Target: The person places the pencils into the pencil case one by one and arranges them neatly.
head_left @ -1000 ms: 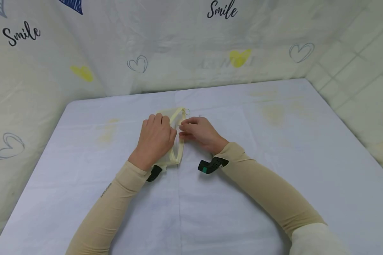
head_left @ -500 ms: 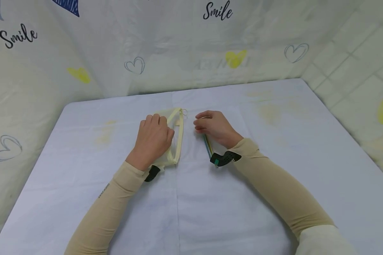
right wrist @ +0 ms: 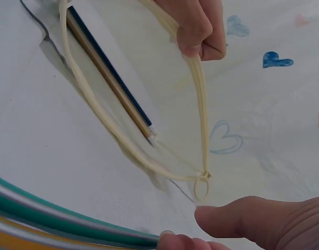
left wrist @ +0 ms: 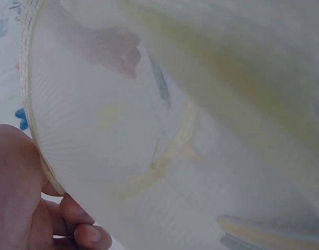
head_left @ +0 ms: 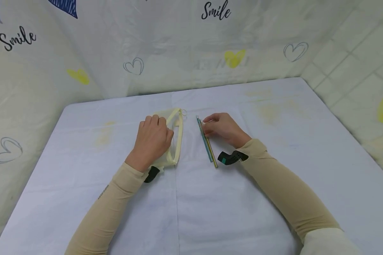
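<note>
My left hand (head_left: 156,136) pinches one edge of a see-through mesh pencil case (head_left: 179,143) with cream zip trim, holding its mouth apart. Inside, a dark blue pencil (right wrist: 110,65) and a gold pencil (right wrist: 108,75) lie side by side in the right wrist view. To the right of the case, a teal striped pencil (head_left: 207,146) and a gold striped pencil (head_left: 212,154) lie together on the white cloth. My right hand (head_left: 226,130) is close beside their far ends, its thumb (right wrist: 227,217) apart from the pencils and the other fingers partly hidden.
A white cloth (head_left: 242,198) with faint yellow stains covers the table. Behind it hangs a pale curtain (head_left: 178,46) printed with hearts and lettering. A small zip-pull ring (right wrist: 201,188) sits at the far corner of the case.
My right hand has moved right, away from the case's mouth, bringing out the teal and gold pencils, which now lie on the cloth with its fingers loosened. My left hand keeps holding the case.
</note>
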A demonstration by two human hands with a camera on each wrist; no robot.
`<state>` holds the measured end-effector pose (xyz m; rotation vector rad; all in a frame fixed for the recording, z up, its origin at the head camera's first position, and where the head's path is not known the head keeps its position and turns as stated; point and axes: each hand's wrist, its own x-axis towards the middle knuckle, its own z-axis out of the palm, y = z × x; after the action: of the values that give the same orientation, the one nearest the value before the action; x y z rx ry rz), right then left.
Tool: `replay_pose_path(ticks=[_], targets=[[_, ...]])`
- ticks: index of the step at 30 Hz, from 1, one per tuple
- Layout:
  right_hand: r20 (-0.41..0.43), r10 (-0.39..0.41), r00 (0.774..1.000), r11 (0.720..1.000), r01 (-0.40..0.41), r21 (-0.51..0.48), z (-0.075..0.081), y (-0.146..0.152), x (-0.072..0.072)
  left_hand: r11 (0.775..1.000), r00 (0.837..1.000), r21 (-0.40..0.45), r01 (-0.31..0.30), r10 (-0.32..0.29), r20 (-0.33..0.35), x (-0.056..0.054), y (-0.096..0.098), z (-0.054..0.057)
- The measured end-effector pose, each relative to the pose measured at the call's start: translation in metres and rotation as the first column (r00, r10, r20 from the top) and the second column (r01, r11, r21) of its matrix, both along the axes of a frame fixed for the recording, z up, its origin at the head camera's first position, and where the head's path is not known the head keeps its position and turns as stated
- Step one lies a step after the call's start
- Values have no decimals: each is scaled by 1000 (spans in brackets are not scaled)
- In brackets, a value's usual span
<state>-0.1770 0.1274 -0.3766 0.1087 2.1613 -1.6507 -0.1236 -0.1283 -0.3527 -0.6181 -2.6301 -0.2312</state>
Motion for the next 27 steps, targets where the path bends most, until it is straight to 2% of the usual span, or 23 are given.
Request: replay_pose_path(ticks=[3,6,10,17,23,27], targets=[[-9,32,999,999,-32,20,-1,2,0,1000,1000,3,6,-6,-15,-1,0,-1],[-22,52,998,998,-51,30,-3,3,0,1000,1000,1,1,-1,-3,-1,0,0],[-55,81,995,990,-74,122,-6,3,-1,1000,999,-15,-11,11,30,0,0,1],[-130,134,982,924,-77,375,-4,-2,0,1000,998,-12,-16,17,53,1,0,1],[-157,156,975,880,-65,471,0,-6,4,1000,999,-13,-13,13,51,0,1,0],[-143,160,977,868,-70,491,1,-8,5,1000,999,-18,-10,10,36,0,1,0]])
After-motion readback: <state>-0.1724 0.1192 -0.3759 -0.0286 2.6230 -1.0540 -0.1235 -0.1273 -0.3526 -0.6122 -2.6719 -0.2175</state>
